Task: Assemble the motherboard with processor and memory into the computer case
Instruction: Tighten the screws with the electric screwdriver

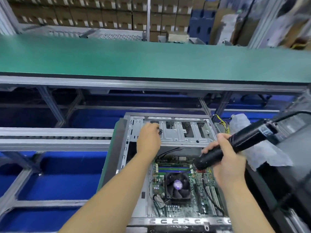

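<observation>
An open grey metal computer case point(170, 221) lies flat in front of me. The green motherboard point(198, 187) sits inside it, with a black CPU fan point(177, 184) and memory sticks point(173, 169) above the fan. My left hand point(149, 139) reaches to the drive cage point(186, 132) at the far end, fingers closed on a small dark part that I cannot identify. My right hand point(228, 163) grips a black electric screwdriver point(235, 145), its tip pointing down at the board's upper right corner.
A green conveyor belt point(151, 59) runs across behind the case. Blue floor and grey aluminium frame rails point(55, 142) lie to the left. A white foam bag point(262, 153) and a black case point(289, 157) sit to the right. Stacked cardboard boxes fill the background.
</observation>
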`<state>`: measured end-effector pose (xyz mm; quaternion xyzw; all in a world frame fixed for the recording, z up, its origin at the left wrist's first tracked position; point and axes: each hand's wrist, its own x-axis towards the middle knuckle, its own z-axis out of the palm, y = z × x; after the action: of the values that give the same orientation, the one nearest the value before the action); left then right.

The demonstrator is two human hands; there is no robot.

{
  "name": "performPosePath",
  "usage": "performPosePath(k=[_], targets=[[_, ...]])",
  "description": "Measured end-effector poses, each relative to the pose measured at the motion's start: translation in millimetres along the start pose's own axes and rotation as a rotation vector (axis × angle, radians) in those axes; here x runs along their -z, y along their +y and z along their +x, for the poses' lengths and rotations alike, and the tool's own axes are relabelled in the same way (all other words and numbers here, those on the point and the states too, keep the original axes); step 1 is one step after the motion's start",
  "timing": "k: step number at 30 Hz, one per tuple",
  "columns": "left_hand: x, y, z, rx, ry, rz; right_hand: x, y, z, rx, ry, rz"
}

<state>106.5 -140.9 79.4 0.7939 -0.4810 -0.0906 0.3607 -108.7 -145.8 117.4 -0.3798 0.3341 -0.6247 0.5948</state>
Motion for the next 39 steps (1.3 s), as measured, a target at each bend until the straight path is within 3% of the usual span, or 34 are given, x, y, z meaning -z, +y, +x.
performPosePath(k=[5, 12, 16, 28, 39], targets=[[-3.4, -3.2, 28.0, 0.065, -0.060, 0.035, -2.5, 2.8, 9.1, -0.010, -0.058, -0.058], [-1.8, -12.5, 45.6, 0.091, -0.216, 0.037, -2.9, -1.2, 26.5, -0.043, -0.071, 0.040], [-0.2, -16.1, 47.9, 0.083, -0.186, 0.030, -14.8, -5.8, 32.3, -0.032, -0.090, 0.129], [7.9, -10.4, 42.3, 0.013, -0.224, 0.187, -20.2, -2.0, 27.7, -0.009, -0.118, 0.089], [7.7, -13.4, 13.8, 0.105, -0.073, 0.008, -16.9, -7.8, 28.4, 0.065, -0.071, 0.088]])
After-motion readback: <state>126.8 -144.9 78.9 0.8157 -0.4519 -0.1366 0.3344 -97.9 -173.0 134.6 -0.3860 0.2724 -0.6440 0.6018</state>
